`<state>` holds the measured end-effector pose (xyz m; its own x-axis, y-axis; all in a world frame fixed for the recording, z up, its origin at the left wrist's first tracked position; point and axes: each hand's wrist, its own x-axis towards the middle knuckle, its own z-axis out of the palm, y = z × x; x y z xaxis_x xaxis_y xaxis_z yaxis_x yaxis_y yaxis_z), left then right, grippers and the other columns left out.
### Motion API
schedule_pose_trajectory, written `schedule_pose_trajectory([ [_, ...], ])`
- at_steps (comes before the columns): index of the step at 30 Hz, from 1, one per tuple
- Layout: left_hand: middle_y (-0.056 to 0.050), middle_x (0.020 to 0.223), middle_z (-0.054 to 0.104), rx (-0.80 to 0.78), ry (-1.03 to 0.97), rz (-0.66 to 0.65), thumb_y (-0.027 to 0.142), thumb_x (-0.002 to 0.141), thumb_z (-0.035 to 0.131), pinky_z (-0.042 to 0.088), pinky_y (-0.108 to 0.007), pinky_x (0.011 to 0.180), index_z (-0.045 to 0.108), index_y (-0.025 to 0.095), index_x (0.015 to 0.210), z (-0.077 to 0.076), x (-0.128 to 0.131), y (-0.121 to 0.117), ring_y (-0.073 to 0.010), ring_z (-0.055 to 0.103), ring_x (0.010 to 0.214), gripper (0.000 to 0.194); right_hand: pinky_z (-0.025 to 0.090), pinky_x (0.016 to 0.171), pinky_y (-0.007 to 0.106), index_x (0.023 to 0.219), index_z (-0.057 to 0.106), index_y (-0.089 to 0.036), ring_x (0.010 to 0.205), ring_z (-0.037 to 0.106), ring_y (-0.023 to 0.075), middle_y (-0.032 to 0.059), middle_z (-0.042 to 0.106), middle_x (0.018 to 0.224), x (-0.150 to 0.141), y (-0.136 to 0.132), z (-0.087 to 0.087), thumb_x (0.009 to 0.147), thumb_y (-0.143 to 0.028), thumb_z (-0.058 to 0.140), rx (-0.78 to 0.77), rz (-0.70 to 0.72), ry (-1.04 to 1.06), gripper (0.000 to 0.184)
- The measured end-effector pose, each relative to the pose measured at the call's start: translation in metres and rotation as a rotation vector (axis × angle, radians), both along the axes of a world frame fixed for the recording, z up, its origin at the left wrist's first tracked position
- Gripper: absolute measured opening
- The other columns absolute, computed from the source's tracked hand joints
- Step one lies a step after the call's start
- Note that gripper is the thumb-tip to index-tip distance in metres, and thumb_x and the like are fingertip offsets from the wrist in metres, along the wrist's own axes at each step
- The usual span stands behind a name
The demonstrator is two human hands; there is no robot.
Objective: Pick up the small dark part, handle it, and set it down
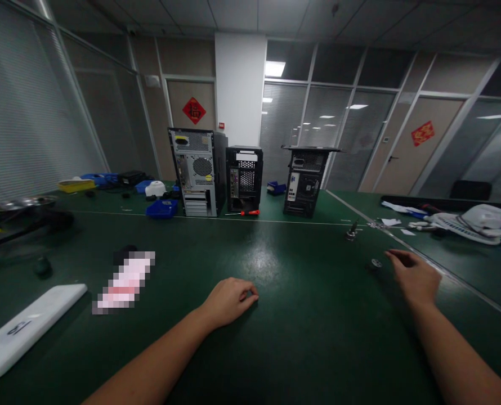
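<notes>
My left hand [231, 301] rests on the dark green tabletop [301, 337] near the middle. Its fingers are curled in and the thumb meets the index finger; nothing shows between them. To the right, my right hand [417, 278] is held over the table with thumb and fingertips pinched together, and no object is visible in them. Just left of those fingertips is a small round metal piece [376, 263], slightly blurred and apart from the hand. Farther off, a small metal part with an upright stem [352, 230] stands on the table.
Three computer cases [197, 169] stand at the back. A red-handled screwdriver [249, 212] lies before the middle one. A blue tray [161, 208] sits left of them. At left are a white board [31, 332] and a pixelated item [126, 284]; white gear [478, 222] lies right.
</notes>
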<state>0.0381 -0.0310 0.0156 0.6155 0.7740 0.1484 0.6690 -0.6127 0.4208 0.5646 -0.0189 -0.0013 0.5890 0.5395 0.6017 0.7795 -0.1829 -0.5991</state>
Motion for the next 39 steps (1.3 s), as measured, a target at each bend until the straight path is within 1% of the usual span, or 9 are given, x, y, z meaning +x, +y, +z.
schedule_pose_trajectory([
  [4, 0.002, 0.069, 0.062, 0.0, 0.007, -0.003, 0.036, 0.095, 0.057, 0.039, -0.025, 0.068, 0.074, 0.024, 0.1, 0.001, -0.001, 0.0, -0.0143, 0.059, 0.067, 0.021, 0.052, 0.084, 0.046, 0.108, 0.075, -0.022, 0.088, 0.07, 0.0303, 0.0097, 0.076, 0.097, 0.006, -0.001, -0.001, 0.08, -0.046, 0.063, -0.067, 0.064, 0.039, 0.039],
  [8, 0.002, 0.069, 0.062, -0.002, -0.001, -0.005, 0.035, 0.095, 0.057, 0.039, -0.026, 0.068, 0.074, 0.024, 0.099, 0.002, -0.001, -0.001, -0.0145, 0.058, 0.066, 0.021, 0.054, 0.088, 0.045, 0.117, 0.07, -0.022, 0.095, 0.071, 0.03, 0.0083, 0.076, 0.104, 0.006, -0.001, 0.001, 0.078, -0.046, 0.065, -0.126, 0.138, 0.087, 0.045],
  [12, 0.002, 0.069, 0.062, -0.006, -0.006, -0.009, 0.034, 0.095, 0.058, 0.039, -0.026, 0.069, 0.074, 0.024, 0.1, 0.003, -0.001, -0.002, -0.0142, 0.058, 0.066, 0.02, 0.053, 0.093, 0.044, 0.12, 0.067, -0.02, 0.1, 0.071, 0.0296, 0.0102, 0.076, 0.107, 0.001, -0.004, 0.004, 0.081, -0.046, 0.062, -0.187, 0.17, 0.049, 0.047],
  [16, 0.002, 0.07, 0.062, -0.006, -0.001, -0.006, 0.034, 0.095, 0.058, 0.039, -0.025, 0.068, 0.075, 0.024, 0.1, 0.004, -0.001, -0.002, -0.0143, 0.058, 0.067, 0.02, 0.052, 0.094, 0.046, 0.12, 0.067, -0.022, 0.104, 0.069, 0.0318, 0.0091, 0.076, 0.109, -0.003, -0.005, 0.003, 0.083, -0.047, 0.057, -0.27, 0.199, -0.023, 0.046],
  [21, 0.002, 0.069, 0.061, 0.003, 0.014, -0.007, 0.033, 0.095, 0.058, 0.04, -0.025, 0.07, 0.075, 0.024, 0.101, 0.005, -0.001, -0.003, -0.0142, 0.058, 0.067, 0.02, 0.052, 0.092, 0.046, 0.119, 0.069, -0.021, 0.102, 0.07, 0.0321, 0.0097, 0.075, 0.11, -0.001, -0.003, 0.0, 0.084, -0.047, 0.057, -0.303, 0.178, -0.042, 0.045],
  [25, 0.001, 0.07, 0.062, 0.006, 0.024, -0.005, 0.033, 0.095, 0.058, 0.04, -0.025, 0.068, 0.075, 0.023, 0.1, 0.005, -0.001, -0.004, -0.0144, 0.058, 0.066, 0.02, 0.052, 0.089, 0.045, 0.115, 0.071, -0.022, 0.102, 0.069, 0.0328, 0.0102, 0.076, 0.109, -0.001, -0.002, -0.002, 0.083, -0.048, 0.058, -0.274, 0.157, 0.006, 0.044],
  [31, 0.002, 0.069, 0.062, 0.027, 0.012, -0.008, 0.034, 0.095, 0.059, 0.041, -0.026, 0.07, 0.074, 0.024, 0.1, 0.0, -0.002, -0.001, -0.0145, 0.058, 0.067, 0.019, 0.052, 0.081, 0.049, 0.109, 0.075, -0.023, 0.097, 0.069, 0.0367, 0.0136, 0.076, 0.106, -0.005, -0.002, -0.005, 0.079, -0.056, 0.062, -0.244, 0.111, 0.106, 0.047],
  [35, 0.002, 0.069, 0.062, 0.04, 0.013, -0.009, 0.035, 0.095, 0.06, 0.041, -0.025, 0.069, 0.074, 0.025, 0.099, -0.003, -0.003, 0.0, -0.0146, 0.059, 0.068, 0.019, 0.052, 0.081, 0.051, 0.108, 0.075, -0.024, 0.096, 0.069, 0.0366, 0.0119, 0.076, 0.104, -0.004, -0.001, -0.007, 0.076, -0.06, 0.063, -0.226, 0.105, 0.142, 0.05],
  [39, 0.002, 0.069, 0.062, 0.034, 0.013, -0.001, 0.036, 0.095, 0.06, 0.041, -0.025, 0.068, 0.074, 0.024, 0.099, -0.002, -0.003, 0.0, -0.0145, 0.059, 0.067, 0.02, 0.052, 0.078, 0.052, 0.108, 0.076, -0.023, 0.094, 0.068, 0.038, 0.0124, 0.076, 0.1, -0.004, 0.0, -0.007, 0.076, -0.063, 0.062, -0.278, 0.091, 0.126, 0.053],
])
